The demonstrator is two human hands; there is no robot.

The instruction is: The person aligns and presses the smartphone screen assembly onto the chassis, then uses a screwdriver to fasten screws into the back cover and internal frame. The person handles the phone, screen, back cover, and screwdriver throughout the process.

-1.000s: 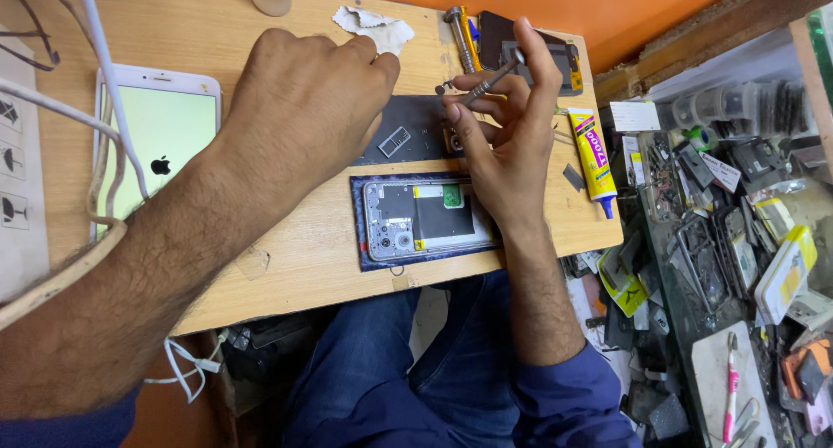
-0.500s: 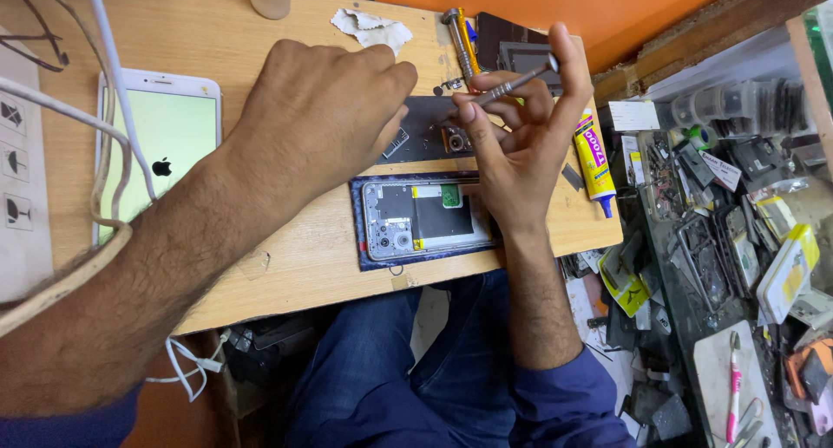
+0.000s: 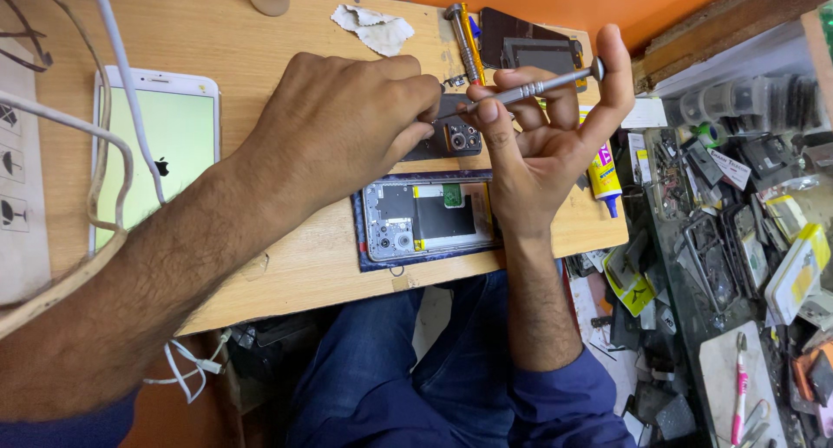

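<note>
My right grip (image 3: 542, 123) holds the screwdriver (image 3: 529, 90), now swung level, its tip meeting my left grip's (image 3: 347, 123) pinched fingertips above the opened phone (image 3: 429, 218).

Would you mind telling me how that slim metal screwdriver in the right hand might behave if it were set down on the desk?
The screwdriver has a round, slender metal shaft, so it would probably roll on the flat wooden desk. It looks stiff and light for its length. Its smooth barrel may be slippery; the right hand pinches it with fingertips and caps the end.
</note>
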